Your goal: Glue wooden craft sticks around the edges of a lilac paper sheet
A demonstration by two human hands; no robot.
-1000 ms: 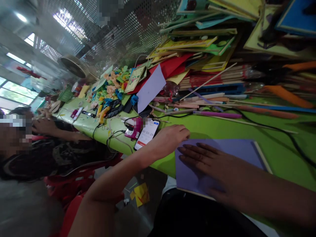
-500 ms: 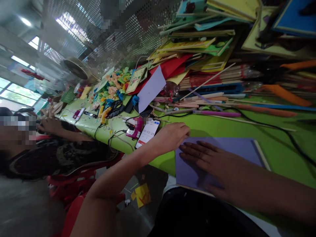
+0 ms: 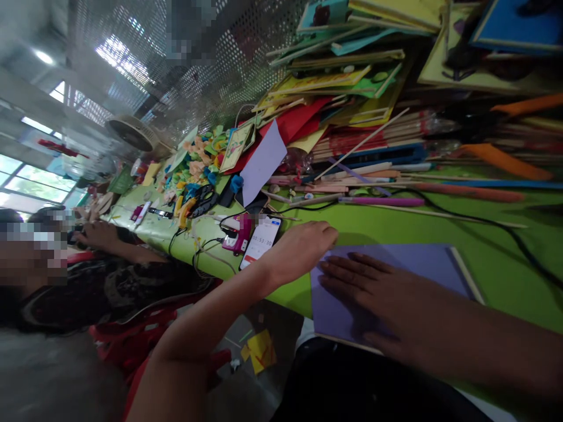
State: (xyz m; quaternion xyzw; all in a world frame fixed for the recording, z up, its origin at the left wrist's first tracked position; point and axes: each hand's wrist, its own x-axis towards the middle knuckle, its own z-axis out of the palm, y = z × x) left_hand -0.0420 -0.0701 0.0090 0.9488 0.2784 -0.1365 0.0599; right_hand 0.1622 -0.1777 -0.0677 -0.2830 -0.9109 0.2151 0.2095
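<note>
A purple paper-covered board (image 3: 422,258) lies flat at the front edge of the green table, with pale wooden strips along its right and near edges. My right hand (image 3: 373,287) is spread flat on its purple face, fingers pointing left. At the board's far left corner, my left hand (image 3: 310,243) is closed with its fingers curled down. Its fingertips and thumb are hidden, so what it grips cannot be made out. Just left of that hand, a phone (image 3: 261,240) showing a running timer lies on the table.
Behind the board lie wooden sticks (image 3: 373,176), a purple marker (image 3: 382,201) and a black cable (image 3: 523,249). Framed coloured panels (image 3: 343,58) are piled at the back. A loose lilac sheet (image 3: 264,164) leans near felt pieces (image 3: 202,155). A co-worker (image 3: 109,281) sits at left.
The view has shifted slightly. Both hands keep their places on and beside the purple board, and the phone's timer has advanced a second.
</note>
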